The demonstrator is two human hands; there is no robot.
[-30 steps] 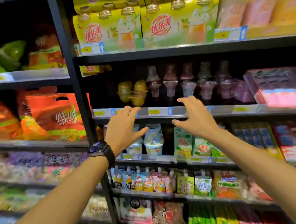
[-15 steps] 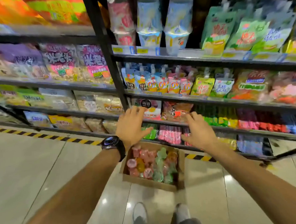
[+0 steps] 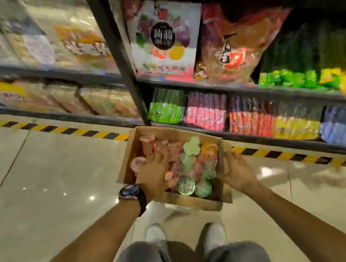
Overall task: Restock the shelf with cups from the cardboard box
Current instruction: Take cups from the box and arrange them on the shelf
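An open cardboard box point(image 3: 127, 163) stands on the floor in front of the bottom shelf point(image 3: 248, 137). It holds several jelly cups, pink ones point(image 3: 148, 142) at the left and green ones point(image 3: 191, 146) towards the right. My left hand point(image 3: 153, 172), with a watch on the wrist, reaches down onto the pink cups, its fingertips buried among them. My right hand point(image 3: 237, 172) is at the box's right wall, fingers bent in towards the cups there. Motion blur hides whether either hand grips a cup.
Black shelving point(image 3: 120, 59) rises right behind the box, packed with snack bags and coloured packs. Yellow-black hazard tape point(image 3: 72, 131) runs along the floor at the shelf foot. Glossy floor tiles point(image 3: 50, 187) spread to the left. My two shoes point(image 3: 155, 234) stand just behind the box.
My view has dropped from the upper shelves to the floor. Both hands have gone down from shelf height into the cardboard box, and I am closer to it.
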